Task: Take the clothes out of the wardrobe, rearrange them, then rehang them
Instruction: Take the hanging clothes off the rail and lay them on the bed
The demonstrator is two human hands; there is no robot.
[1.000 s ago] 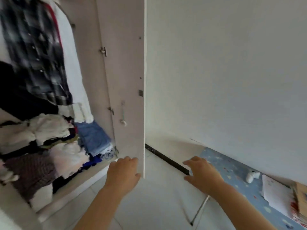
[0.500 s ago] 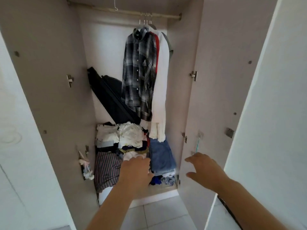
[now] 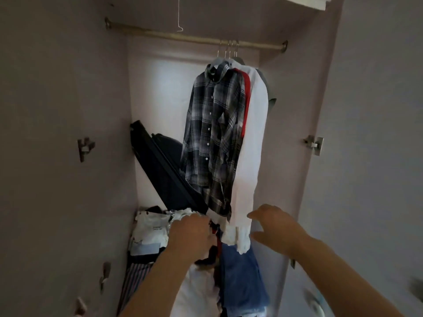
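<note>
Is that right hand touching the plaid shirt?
Apart. In the head view, a strip of the white shirt sleeve shows between the right hand and the hem of the plaid shirt.

Left hand (image 3: 192,234) and right hand (image 3: 274,229) near hem of plaid shirt (image 3: 212,138) on wardrobe rail (image 3: 160,35).

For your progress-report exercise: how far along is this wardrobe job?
Done: the wardrobe stands open. In hand: the left hand is at the clothes pile, the right hand open beside the white sleeve. Left: the plaid shirt hangs on the rail, so removing, rearranging, rehanging remain.
</note>
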